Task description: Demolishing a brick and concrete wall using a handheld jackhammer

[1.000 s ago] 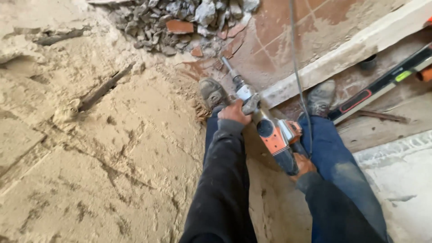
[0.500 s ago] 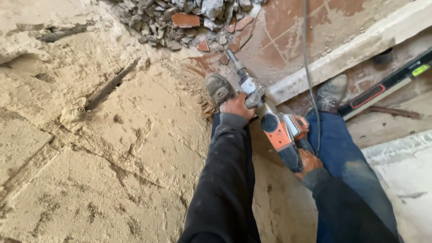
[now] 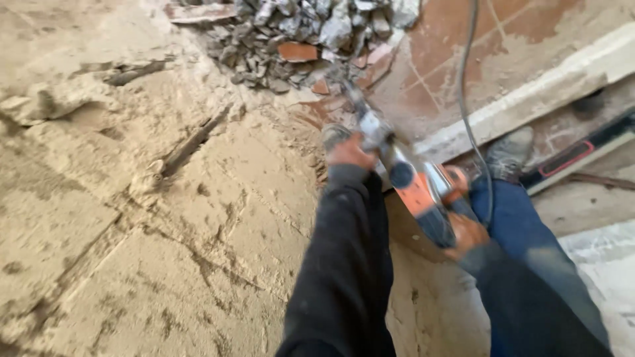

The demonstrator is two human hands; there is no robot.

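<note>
gripping one orange hammer drill point(image 3: 413, 192): left hand point(image 3: 349, 152) clenched at front, right hand point(image 3: 466, 235) clenched on rear handle; bit at 12 o'clock meets rubble point(image 3: 311, 33). chiselling in hand; steady pressure needed.

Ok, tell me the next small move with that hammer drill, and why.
Probably keep the chisel tip low and push it toward the rubble pile. Both the left hand and right hand grip the hammer drill, which points at the broken edge there.
</note>
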